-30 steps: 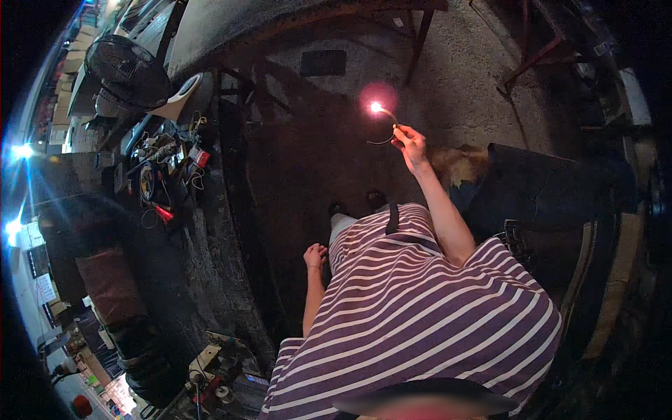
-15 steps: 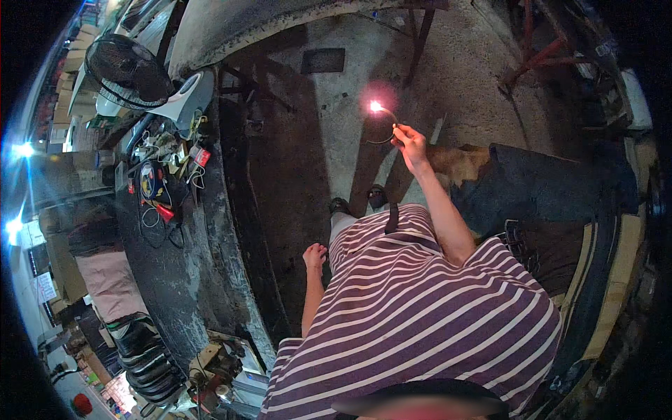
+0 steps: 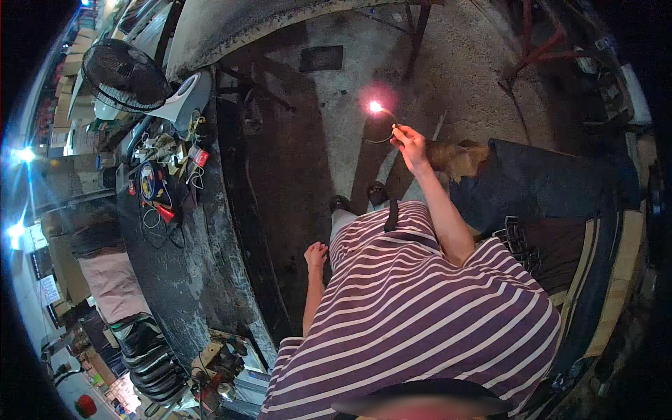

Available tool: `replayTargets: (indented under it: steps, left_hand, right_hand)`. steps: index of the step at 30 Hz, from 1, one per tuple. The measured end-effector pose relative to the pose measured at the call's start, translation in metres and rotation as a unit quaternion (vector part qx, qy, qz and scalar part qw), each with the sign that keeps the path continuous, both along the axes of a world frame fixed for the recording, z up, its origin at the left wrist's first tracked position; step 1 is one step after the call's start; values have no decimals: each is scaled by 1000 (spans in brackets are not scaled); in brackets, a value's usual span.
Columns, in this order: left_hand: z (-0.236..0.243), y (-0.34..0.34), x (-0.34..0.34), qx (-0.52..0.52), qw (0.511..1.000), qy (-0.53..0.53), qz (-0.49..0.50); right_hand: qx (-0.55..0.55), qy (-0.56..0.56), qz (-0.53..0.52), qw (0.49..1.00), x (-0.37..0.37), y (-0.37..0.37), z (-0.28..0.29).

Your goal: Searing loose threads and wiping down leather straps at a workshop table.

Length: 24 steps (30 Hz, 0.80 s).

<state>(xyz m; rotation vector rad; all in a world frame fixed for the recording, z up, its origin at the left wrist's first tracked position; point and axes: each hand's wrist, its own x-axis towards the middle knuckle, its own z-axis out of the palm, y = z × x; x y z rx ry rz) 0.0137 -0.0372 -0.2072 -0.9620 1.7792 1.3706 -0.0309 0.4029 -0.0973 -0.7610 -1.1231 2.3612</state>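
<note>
Out in front of me, my right hand (image 3: pixel 411 145) is closed, its thumb and fingers pinching a thin curved cord-like piece (image 3: pixel 393 120). At the far tip of that piece glows a bright pinkish-white light (image 3: pixel 376 106); glare hides whether it is a flame or a lamp. A thin loop of the same piece bends away left of the fingers. Down at my left side, beside the dark workbench (image 3: pixel 210 266), hangs my left hand (image 3: pixel 316 255). Its fingers are curled in loosely, and nothing shows in them.
On the bench lie tangled cables (image 3: pixel 157 199) and small items, with a black fan (image 3: pixel 124 75) beyond. Dark sheet material (image 3: pixel 546 182) hangs over something on my right. A stack of folded black material (image 3: pixel 147 357) lies at the lower left. Reddish metal legs (image 3: pixel 539 52) stand at the far right.
Very little differs. The view has shifted slightly; my right hand holds the glowing-tipped piece in nearly the same place, and my left hand hangs as before.
</note>
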Motion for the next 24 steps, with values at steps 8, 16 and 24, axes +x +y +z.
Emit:
replayTargets:
  steps: [8,16,24]
  left_hand:
    - [-6,2,1,36,997,62,-22]
    - [-4,3,4,39,999,35,-4]
    - [-1,9,8,8,998,65,-11]
  right_hand:
    - [-3,3,1,1000,7,2,-2]
    - [-1,-4,9,1000,14,3,-5]
    - [-13,-9,-5,1000,20,0,-8]
